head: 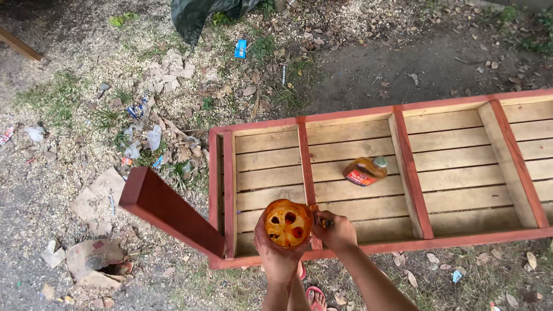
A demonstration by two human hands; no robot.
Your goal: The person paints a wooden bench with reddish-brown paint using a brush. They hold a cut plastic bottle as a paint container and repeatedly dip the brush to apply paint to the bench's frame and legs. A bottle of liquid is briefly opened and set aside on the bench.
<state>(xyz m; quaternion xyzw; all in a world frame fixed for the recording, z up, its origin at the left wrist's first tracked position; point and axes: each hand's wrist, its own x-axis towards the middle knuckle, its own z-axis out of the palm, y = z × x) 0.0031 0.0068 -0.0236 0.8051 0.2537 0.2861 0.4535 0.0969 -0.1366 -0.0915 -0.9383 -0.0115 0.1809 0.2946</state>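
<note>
The left hand wraps its fingers around a paint-smeared container, held near, over the red-stained wooden frame. The right hand is closed on what looks like a brush; dipping lightly should avoid drips. Further right lies 1 bottle. Sawdust-strewn ground surrounds.

An outdoor woodworking yard: sawdust-strewn ground, red-stained slatted wooden frame.
</note>
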